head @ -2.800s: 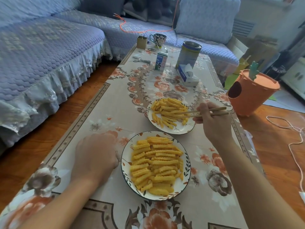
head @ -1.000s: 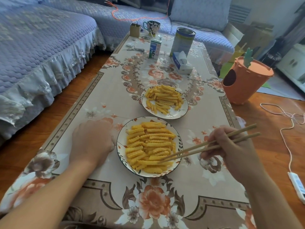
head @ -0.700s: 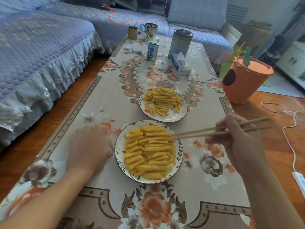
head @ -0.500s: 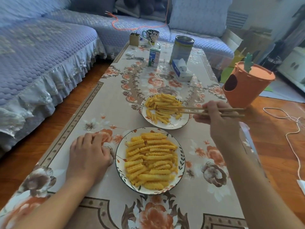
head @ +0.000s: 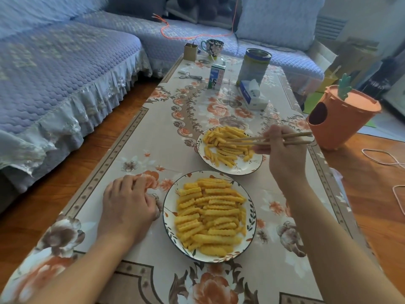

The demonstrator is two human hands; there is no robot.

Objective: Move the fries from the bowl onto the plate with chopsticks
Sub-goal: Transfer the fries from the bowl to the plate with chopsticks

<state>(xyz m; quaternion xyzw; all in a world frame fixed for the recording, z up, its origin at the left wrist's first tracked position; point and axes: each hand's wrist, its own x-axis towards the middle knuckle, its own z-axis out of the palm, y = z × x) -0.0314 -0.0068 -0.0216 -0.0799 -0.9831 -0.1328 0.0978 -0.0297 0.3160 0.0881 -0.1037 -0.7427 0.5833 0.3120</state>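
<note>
Now my right hand (head: 285, 156) pinches the chopsticks (head: 269, 140), tips over the far dish (head: 252, 170) of fries (head: 225, 148), pointing left; my left hand (head: 128, 205) rests loosely curled beside the near dish (head: 168, 218).

the right hand (head: 282, 154) has carried the chopsticks (head: 271, 139) from the bowl (head: 168, 216) to the plate (head: 252, 167). their tips, ahead of the fingers, now rest among its fries (head: 225, 148).

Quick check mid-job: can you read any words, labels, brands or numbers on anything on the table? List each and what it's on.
None can be read.
Milk carton: blue and white print with a cow picture, text too blurred.
Tissue pack: blue label, characters too small to read.
Tall can: no legible print.
Small yellow box: no text visible.
</note>
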